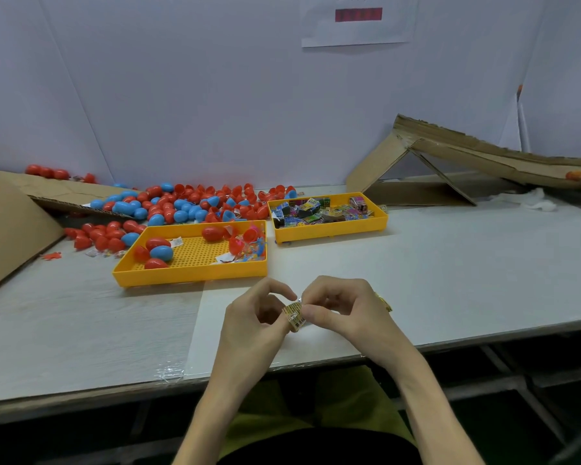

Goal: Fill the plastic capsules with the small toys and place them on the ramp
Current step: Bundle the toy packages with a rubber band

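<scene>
The left hand (249, 317) and right hand (342, 310) pinch a small toy packet (294, 317) between curled fingers, above the table's (450, 270) near edge. Just beyond lies a capsule tray (188, 275), a toy tray (329, 231) farther right, and the cardboard ramp (483, 156) far right.

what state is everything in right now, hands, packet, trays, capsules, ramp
left hand: pinches the toy packet
right hand: pinches the same packet
toy packet: held between both hands above the table
near tray: holds a few closed capsules, open halves, loose toys
far tray: heaped with small packets
capsule pile: loose on table, closed and open mixed
ramp: slopes down rightward, capsules at low end
</scene>
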